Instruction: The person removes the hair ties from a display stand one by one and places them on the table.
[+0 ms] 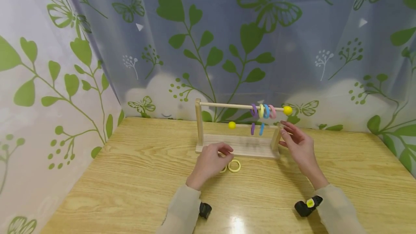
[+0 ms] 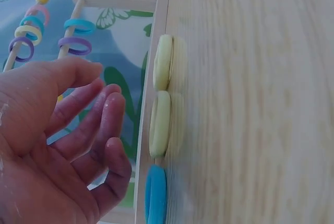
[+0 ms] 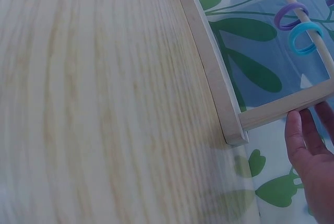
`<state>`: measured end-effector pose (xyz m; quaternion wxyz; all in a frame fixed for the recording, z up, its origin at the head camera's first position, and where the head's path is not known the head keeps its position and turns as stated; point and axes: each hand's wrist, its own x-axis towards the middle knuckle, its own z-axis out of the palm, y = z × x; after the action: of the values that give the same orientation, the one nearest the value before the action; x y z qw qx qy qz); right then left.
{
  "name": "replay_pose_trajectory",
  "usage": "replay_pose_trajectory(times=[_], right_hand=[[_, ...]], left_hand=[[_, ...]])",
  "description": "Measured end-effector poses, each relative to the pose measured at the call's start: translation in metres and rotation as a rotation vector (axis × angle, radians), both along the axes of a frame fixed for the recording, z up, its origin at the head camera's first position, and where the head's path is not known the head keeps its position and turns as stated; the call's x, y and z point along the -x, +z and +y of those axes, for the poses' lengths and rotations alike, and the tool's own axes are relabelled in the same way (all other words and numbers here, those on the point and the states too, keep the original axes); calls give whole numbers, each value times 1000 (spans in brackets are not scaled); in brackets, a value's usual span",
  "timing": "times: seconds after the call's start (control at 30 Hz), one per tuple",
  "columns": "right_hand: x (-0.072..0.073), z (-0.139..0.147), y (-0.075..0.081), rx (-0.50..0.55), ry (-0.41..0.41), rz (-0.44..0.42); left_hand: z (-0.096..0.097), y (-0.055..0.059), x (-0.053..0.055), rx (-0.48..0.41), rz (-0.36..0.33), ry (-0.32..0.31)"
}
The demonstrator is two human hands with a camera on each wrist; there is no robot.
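A wooden rack [image 1: 240,150] carries two rods at different heights. The upper rod [image 1: 227,106] has purple, pale yellow, blue and pink rings near its yellow end ball [image 1: 287,110]. On the lower one hang a purple ring [image 1: 252,129] and a blue ring [image 1: 261,129]. My right hand [image 1: 299,146] rests its fingertips against the outer side of the short right post [image 3: 292,104]. Holding nothing, my left hand [image 1: 212,160] hovers in front of the base with loosely bent fingers. Beside it on the table lie two pale yellow rings [image 2: 163,62] and a blue ring [image 2: 156,195], which the left hand hides in the head view.
The rack stands on a wood-grain table [image 1: 130,176]. A patterned curtain [image 1: 214,28] with leaves and butterflies hangs behind the table's far edge. The tall left post [image 1: 199,124] supports the upper rod, whose right end is free. A second yellow ball [image 1: 232,125] caps the lower rod.
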<state>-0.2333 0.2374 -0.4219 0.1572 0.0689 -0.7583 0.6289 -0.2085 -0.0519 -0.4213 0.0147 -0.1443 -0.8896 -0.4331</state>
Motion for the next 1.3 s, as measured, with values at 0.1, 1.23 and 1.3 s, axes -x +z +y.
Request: replay_pose_trajectory(times=[0.1, 1.23, 1.3], right_hand=[[0, 0, 0, -7, -1, -1], [2, 0, -2, 39, 7, 19], [2, 0, -2, 37, 3, 18]], left_hand=[[2, 1, -1, -41, 9, 12], [53, 8, 0, -428, 186, 237], [58, 7, 1, -451, 194, 262]])
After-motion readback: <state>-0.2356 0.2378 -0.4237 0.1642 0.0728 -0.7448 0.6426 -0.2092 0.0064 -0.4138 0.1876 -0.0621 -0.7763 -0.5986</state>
